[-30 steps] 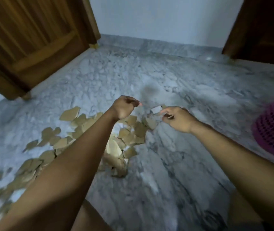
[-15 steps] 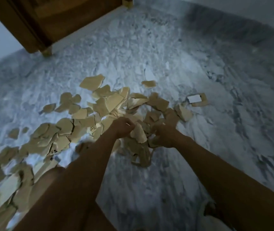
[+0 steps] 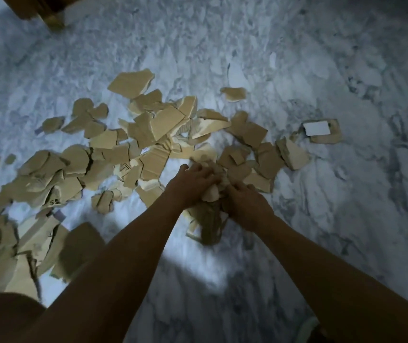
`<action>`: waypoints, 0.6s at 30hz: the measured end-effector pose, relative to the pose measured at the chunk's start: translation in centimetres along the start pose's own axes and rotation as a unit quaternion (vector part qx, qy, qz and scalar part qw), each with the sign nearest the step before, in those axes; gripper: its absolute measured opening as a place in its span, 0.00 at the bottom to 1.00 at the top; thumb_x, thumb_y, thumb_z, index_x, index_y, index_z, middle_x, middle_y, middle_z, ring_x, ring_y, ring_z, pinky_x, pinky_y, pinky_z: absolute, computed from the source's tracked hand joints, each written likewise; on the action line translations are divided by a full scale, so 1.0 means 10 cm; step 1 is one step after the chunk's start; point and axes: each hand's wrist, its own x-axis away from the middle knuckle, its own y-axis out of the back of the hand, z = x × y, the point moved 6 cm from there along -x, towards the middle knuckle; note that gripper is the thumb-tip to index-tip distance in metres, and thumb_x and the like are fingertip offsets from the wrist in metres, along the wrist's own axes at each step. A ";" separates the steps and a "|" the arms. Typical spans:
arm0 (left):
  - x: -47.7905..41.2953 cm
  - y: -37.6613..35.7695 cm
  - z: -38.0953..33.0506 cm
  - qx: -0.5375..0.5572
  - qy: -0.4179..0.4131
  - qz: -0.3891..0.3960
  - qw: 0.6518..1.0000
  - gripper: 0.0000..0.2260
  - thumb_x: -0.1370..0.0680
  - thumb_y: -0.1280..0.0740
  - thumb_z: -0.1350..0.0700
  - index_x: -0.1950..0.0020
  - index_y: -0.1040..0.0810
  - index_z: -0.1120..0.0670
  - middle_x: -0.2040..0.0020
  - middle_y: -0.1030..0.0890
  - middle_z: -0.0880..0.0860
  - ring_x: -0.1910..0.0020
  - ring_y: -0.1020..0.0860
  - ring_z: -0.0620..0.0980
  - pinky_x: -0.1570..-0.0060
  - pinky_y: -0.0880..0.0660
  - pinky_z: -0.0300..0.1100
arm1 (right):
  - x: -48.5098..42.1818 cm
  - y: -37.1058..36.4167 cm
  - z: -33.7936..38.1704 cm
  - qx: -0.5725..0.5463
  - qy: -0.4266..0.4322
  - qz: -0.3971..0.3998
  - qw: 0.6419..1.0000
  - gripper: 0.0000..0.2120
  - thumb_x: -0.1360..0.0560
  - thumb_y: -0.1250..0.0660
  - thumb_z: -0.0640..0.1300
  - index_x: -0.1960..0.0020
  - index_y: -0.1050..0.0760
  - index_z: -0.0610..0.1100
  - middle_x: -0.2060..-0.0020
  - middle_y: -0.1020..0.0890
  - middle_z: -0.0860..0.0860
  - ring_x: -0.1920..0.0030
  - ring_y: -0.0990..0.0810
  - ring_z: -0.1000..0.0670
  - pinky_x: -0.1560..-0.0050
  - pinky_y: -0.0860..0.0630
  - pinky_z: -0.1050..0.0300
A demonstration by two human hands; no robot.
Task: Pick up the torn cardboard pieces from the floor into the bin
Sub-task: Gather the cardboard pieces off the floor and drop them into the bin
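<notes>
Cardboard pieces [image 3: 164, 123] lie scattered across the marble floor [image 3: 297, 243]. Your left hand [image 3: 193, 180] and right hand [image 3: 246, 206] curl their fingers round one bunch [image 3: 210, 194] between them. Squeeze it from both sides and lift level so nothing slips; the bin is out of view.

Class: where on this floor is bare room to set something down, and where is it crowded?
Bare floor lies right of the right hand, beyond the pieces toward the wooden leg, and past the labelled piece. Crowded: the pile at left and middle.
</notes>
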 end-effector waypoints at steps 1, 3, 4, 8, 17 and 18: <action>0.00 0.02 0.01 -0.006 -0.002 -0.013 1.000 0.31 0.24 0.34 0.54 0.22 0.40 0.47 0.26 0.35 0.57 0.30 0.35 0.62 0.38 0.32 0.57 | 0.00 0.02 -0.05 -0.034 -0.013 -0.007 0.999 0.31 0.25 0.34 0.51 0.25 0.38 0.45 0.36 0.27 0.42 0.44 0.24 0.36 0.50 0.23 0.45; 0.02 0.04 0.05 -0.035 -0.005 -0.020 0.999 0.28 0.26 0.31 0.54 0.27 0.33 0.50 0.33 0.28 0.58 0.35 0.30 0.62 0.41 0.30 0.58 | 0.06 0.07 -0.11 -0.079 -0.048 -0.022 0.995 0.31 0.26 0.37 0.58 0.27 0.35 0.47 0.43 0.22 0.43 0.45 0.22 0.38 0.51 0.25 0.48; 0.04 0.06 0.07 -0.048 -0.007 -0.030 0.998 0.25 0.28 0.29 0.54 0.32 0.29 0.52 0.38 0.25 0.58 0.39 0.27 0.62 0.46 0.28 0.57 | 0.10 0.11 -0.11 -0.085 -0.062 -0.026 0.994 0.30 0.27 0.36 0.60 0.29 0.32 0.47 0.44 0.21 0.44 0.45 0.21 0.39 0.51 0.25 0.48; 0.16 0.05 0.07 -0.033 0.000 -0.073 0.997 0.15 0.27 0.30 0.56 0.41 0.24 0.55 0.43 0.23 0.59 0.44 0.24 0.62 0.61 0.21 0.52 | 0.17 0.15 -0.13 -0.040 -0.098 0.012 0.994 0.20 0.28 0.30 0.59 0.47 0.25 0.44 0.44 0.22 0.44 0.42 0.22 0.39 0.47 0.26 0.48; -0.03 0.04 -0.01 -0.012 0.001 0.000 1.000 0.35 0.27 0.29 0.55 0.24 0.41 0.43 0.23 0.44 0.53 0.26 0.41 0.59 0.39 0.29 0.57 | 0.16 0.29 -0.31 -0.213 -0.131 0.035 0.968 0.09 0.27 0.27 0.51 0.52 0.16 0.47 0.55 0.16 0.46 0.62 0.16 0.46 0.68 0.19 0.53; -0.06 0.03 0.00 -0.022 0.007 0.001 1.000 0.34 0.27 0.30 0.55 0.24 0.41 0.44 0.23 0.42 0.53 0.27 0.40 0.59 0.38 0.30 0.58 | 0.16 0.28 -0.32 -0.247 -0.138 0.044 0.958 0.08 0.26 0.27 0.48 0.49 0.16 0.46 0.56 0.17 0.46 0.64 0.16 0.46 0.73 0.20 0.55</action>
